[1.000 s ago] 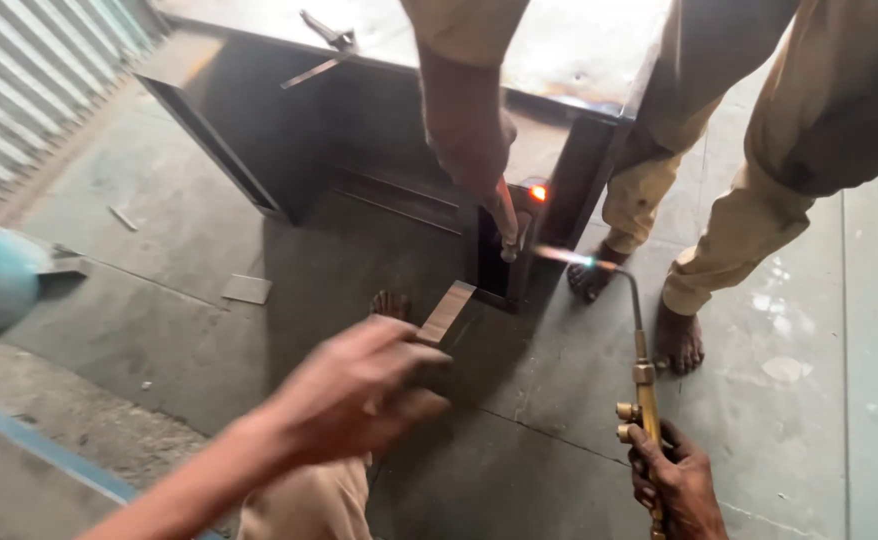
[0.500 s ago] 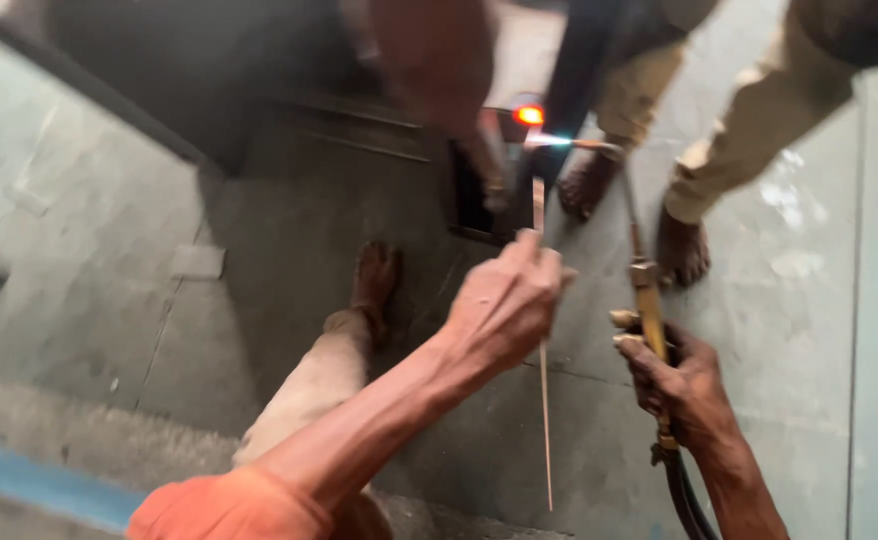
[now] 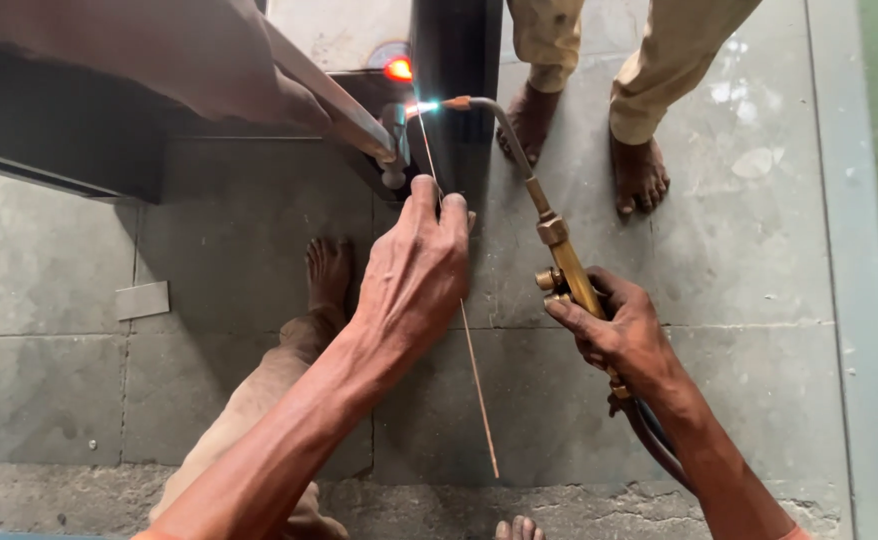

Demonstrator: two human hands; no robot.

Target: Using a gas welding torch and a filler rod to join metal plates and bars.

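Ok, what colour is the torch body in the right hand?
Brass-yellow torch body, held by the right hand; head view.

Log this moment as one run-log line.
left hand: pinches thin filler rod | right hand: grips brass torch | flame: lit, at dark metal frame | another person's bare feet: beside frame

Standing person: 2 bare feet (image 3: 639, 170), khaki trousers (image 3: 659, 60), right of black metal frame (image 3: 456, 90).
Floor: grey concrete slabs (image 3: 769, 300).
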